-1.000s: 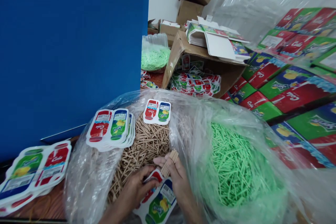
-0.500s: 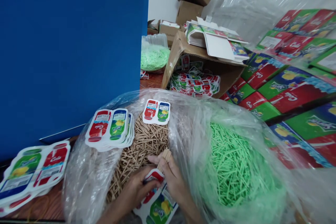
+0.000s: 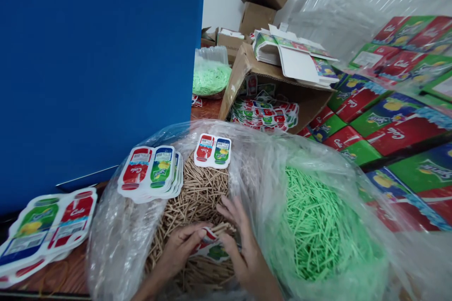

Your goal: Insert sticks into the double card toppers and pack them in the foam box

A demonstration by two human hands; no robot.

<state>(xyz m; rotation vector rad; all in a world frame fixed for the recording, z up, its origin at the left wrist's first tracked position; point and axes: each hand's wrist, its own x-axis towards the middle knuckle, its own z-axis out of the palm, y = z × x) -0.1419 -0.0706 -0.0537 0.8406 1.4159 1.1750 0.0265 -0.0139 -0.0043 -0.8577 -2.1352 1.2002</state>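
Note:
Low in the middle, my left hand pinches a printed red-and-green card pouch between thumb and fingers. A small bunch of thin brown sticks pokes out of the pouch toward the right. My right hand is beside that bunch with its fingers spread and its thumb near the pouch; whether the thumb touches it I cannot tell. Both hands are over a clear plastic bag full of loose brown sticks. A single Cola and Sprite card lies on the sticks at the bag's far side.
A stack of printed cards rests on the bag's left part, and larger cards lie further left. Green sticks fill a bag at right. Behind are a cardboard box of cards, a blue panel and printed cartons.
The pouch has tipped from fairly upright to lying rightward, its sticks now pointing right. My right hand has let go of the bunch and spread its fingers. The left hand keeps its pinch.

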